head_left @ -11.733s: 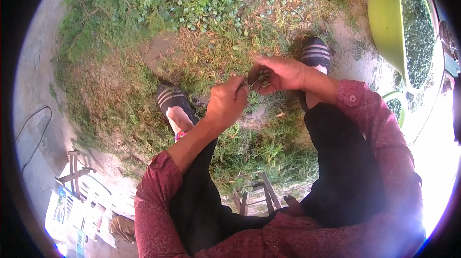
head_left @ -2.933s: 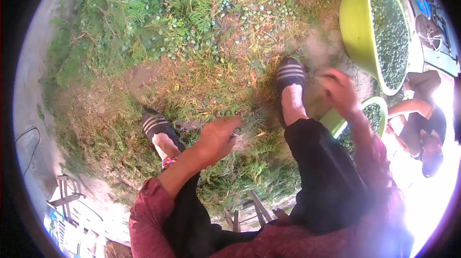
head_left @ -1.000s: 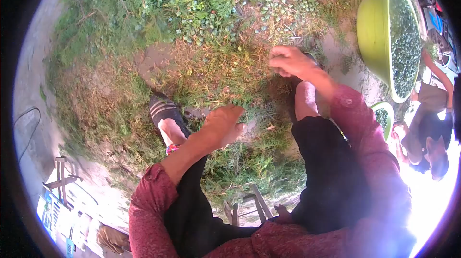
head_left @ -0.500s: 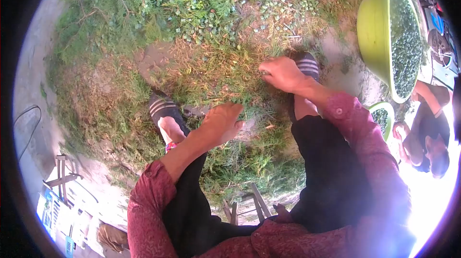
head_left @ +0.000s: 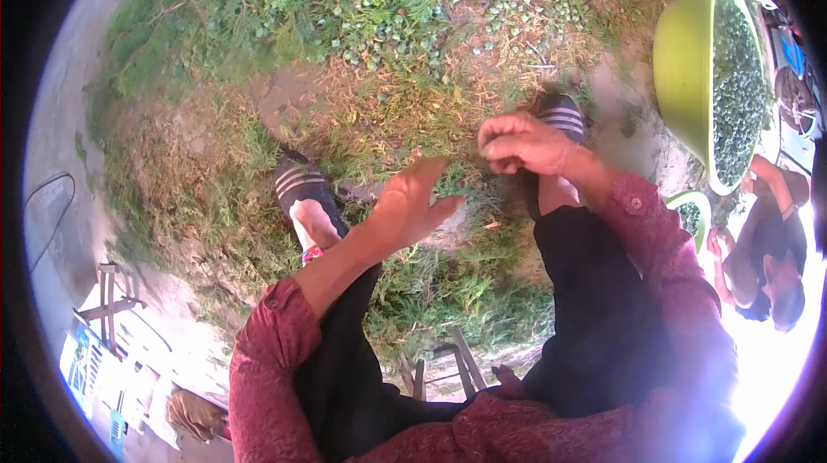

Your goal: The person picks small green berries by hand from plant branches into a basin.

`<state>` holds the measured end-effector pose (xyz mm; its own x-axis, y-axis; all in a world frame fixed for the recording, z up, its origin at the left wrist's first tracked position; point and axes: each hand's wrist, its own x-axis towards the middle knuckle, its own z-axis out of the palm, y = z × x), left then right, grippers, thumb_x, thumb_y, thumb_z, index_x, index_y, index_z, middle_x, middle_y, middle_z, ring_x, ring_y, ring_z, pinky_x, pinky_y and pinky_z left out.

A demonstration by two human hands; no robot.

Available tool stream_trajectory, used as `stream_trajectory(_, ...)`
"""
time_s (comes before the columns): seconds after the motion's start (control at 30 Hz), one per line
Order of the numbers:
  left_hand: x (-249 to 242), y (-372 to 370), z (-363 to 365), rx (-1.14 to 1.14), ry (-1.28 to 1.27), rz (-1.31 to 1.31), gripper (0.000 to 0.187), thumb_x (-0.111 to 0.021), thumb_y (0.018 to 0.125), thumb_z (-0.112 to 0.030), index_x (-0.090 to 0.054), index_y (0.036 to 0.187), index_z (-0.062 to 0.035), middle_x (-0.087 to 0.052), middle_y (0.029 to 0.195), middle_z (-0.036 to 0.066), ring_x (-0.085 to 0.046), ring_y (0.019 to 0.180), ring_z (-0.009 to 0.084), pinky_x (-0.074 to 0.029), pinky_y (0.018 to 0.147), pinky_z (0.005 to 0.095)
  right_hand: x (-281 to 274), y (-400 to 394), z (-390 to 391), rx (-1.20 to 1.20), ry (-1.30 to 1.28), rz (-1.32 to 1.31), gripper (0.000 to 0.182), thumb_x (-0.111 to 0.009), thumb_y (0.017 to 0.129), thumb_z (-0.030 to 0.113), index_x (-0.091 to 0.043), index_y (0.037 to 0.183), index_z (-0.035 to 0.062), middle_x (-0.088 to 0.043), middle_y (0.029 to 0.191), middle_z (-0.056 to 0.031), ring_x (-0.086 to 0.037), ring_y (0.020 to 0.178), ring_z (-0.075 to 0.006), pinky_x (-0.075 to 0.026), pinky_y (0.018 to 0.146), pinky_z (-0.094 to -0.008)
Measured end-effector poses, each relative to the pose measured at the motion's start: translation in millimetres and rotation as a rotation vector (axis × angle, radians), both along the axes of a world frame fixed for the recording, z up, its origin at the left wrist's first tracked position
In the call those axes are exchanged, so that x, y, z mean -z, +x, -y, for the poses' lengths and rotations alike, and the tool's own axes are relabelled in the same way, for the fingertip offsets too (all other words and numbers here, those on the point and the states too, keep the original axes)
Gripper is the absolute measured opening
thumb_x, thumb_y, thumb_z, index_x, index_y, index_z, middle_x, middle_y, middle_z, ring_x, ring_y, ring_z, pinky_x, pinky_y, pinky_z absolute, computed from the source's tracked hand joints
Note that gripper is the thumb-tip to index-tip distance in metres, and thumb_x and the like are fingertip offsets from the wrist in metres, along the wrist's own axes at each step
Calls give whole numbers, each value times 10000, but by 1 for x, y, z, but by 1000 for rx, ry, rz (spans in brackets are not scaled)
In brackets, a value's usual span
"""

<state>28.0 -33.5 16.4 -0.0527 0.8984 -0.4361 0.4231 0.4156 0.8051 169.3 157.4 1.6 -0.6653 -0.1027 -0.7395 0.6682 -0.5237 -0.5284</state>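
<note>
Now, left hand: thumb newly spread from fingers, seemingly free.
Right hand: curled narrow near shoe; contents cannot be told.
Greenery: below both.

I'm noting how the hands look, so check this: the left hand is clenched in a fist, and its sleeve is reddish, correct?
Not a fist: the head view shows the left hand open, its thumb spread from the fingers. The sleeve is reddish.

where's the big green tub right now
The big green tub is at the head picture's upper right, outward from the right hand and above the smaller tub.
</note>
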Motion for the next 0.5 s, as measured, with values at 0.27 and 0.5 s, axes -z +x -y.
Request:
stream_trajectory(0.27, 5, -3, 2, -75, -38, 123, 434, -663, 748, -243, -535, 1082, 3, -609, 915, 158, -603, 703, 200, -493, 638, 327, -9, -29, -3, -138, 257, 97, 125, -531, 807, 114, -579, 905, 53, -539, 692, 5, -523, 617, -64, -412, 507, -192)
stream_trajectory(0.5, 10, -3, 9, 7, -88, 76, 430, -660, 747, -252, -557, 1081, -2, -616, 897, 168, -616, 695, 207, -500, 623, 332, 55, -48, -17, -180, 1176, -202, 145, -551, 823, 170, -574, 938, 84, -562, 699, -76, -550, 607, -159, -448, 534, -307)
